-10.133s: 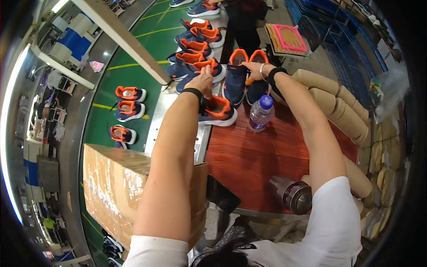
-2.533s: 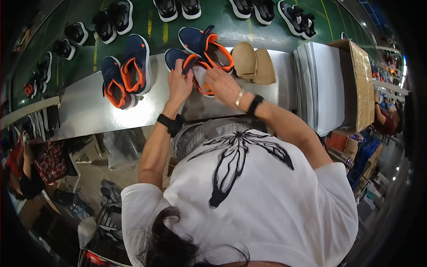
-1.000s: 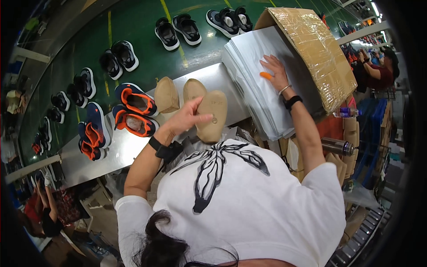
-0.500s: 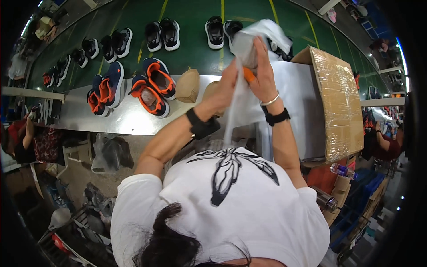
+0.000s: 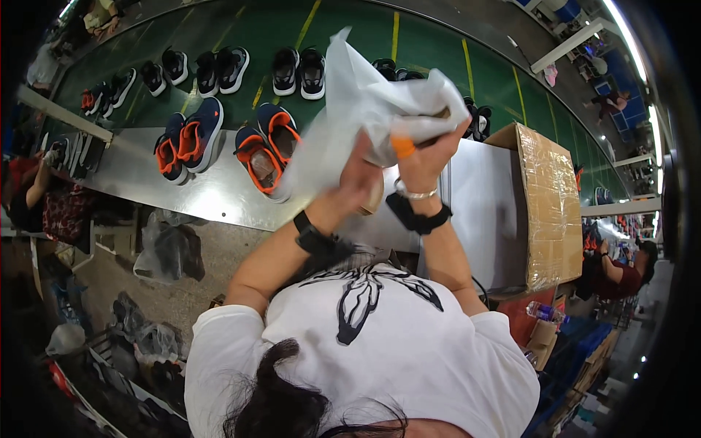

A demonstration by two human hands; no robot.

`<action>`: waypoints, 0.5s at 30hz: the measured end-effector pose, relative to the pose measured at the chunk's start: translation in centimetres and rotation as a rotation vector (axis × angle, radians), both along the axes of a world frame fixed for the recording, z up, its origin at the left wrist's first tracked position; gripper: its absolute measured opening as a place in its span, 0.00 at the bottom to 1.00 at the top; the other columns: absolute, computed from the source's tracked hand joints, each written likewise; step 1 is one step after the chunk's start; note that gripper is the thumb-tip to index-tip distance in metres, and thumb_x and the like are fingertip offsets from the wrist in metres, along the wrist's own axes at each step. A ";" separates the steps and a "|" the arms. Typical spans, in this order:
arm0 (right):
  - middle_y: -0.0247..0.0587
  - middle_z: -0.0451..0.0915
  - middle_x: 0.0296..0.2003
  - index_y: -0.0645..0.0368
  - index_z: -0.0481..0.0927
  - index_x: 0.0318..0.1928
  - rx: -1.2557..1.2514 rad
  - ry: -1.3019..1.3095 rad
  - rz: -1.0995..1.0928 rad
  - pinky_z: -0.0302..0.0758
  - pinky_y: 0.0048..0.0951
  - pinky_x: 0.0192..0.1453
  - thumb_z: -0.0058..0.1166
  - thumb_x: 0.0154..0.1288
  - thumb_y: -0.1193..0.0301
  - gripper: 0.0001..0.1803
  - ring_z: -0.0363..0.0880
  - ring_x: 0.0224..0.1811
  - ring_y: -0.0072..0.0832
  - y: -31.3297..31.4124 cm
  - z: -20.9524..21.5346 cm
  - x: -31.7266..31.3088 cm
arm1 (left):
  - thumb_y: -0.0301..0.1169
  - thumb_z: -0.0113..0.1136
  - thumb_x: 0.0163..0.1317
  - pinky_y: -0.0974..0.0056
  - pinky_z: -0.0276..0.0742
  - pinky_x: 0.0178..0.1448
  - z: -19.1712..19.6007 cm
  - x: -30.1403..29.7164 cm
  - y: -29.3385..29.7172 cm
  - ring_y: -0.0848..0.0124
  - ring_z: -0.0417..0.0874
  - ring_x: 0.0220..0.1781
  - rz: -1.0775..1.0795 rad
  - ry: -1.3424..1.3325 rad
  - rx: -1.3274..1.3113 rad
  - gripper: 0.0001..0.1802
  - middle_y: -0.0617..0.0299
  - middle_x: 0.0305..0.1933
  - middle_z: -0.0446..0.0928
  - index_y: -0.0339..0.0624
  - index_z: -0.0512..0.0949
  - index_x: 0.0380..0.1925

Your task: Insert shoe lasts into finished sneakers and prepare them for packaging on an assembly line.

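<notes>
A large sheet of thin white tissue paper (image 5: 365, 91) is bunched between my two hands above the metal bench, its loose end spreading up and to the left. My right hand (image 5: 426, 162), with an orange cover on one finger, is closed around the crumpled right part. Against the lower part of the sheet, my left hand (image 5: 354, 175) is closed on the paper, though motion smears its fingers. Behind the sheet's left edge, partly covered, stands a pair of navy and orange shoes (image 5: 257, 162). Another navy and orange pair (image 5: 191, 139) sits farther left.
A cardboard box (image 5: 549, 208) with clear tape stands at the right of the metal bench (image 5: 226, 197). Beyond it, a green conveyor (image 5: 431, 51) carries several pairs of dark shoes (image 5: 299, 71). Plastic bags (image 5: 171, 244) lie at the lower left; a bottle (image 5: 546, 312) is at the right.
The paper has opened out and swung left, now covering part of the nearer orange-trimmed pair. Both hands have come lower and closer to my body. The view has shifted slightly.
</notes>
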State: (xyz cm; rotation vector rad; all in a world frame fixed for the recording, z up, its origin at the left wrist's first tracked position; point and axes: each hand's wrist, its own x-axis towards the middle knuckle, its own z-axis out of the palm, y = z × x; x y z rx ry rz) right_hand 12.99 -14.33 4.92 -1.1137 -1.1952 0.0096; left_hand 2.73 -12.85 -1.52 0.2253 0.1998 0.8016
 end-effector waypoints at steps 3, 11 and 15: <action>0.42 0.64 0.52 0.59 0.54 0.60 0.045 0.297 0.154 0.68 0.32 0.58 0.72 0.42 0.66 0.48 0.66 0.56 0.32 -0.6 -0.3 -4.3 | 0.42 0.50 0.67 0.57 0.74 0.56 2.6 -4.1 4.0 0.67 0.76 0.53 0.072 0.059 0.044 0.23 0.61 0.56 0.72 0.42 0.67 0.57; 0.45 0.74 0.44 0.61 0.74 0.49 -0.174 -0.453 0.220 0.72 0.26 0.42 0.63 0.47 0.77 0.24 0.73 0.46 0.28 2.8 0.2 -13.2 | 0.25 0.62 0.50 0.61 0.76 0.47 1.4 -17.3 9.4 0.68 0.78 0.48 0.173 1.273 1.354 0.23 0.63 0.47 0.76 0.39 0.73 0.50; 0.30 0.76 0.20 0.63 0.76 0.37 -0.254 -0.064 0.057 0.68 0.21 0.23 0.59 0.54 0.79 0.09 0.74 0.22 0.20 9.1 -3.3 -18.9 | 0.23 0.61 0.53 0.65 0.64 0.62 0.9 -24.5 7.4 0.69 0.67 0.61 0.094 0.600 0.569 0.33 0.56 0.56 0.69 0.36 0.62 0.60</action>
